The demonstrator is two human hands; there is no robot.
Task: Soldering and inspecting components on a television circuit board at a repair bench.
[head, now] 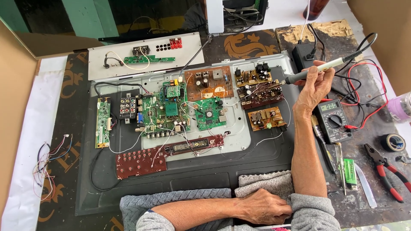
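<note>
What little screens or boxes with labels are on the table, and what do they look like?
Multimeter: right of the right hand, dark case, round dial, small grey screen on top.
Display board: long dark strip at the metal chassis's front edge, red ends.
Green pack: small flat rectangle by the screwdriver, right side.
Cardboard sheets: plain brown, left and top right.

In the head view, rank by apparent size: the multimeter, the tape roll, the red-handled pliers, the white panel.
1. White panel
2. Pliers and multimeter: too alike to rank
3. Tape roll
</note>
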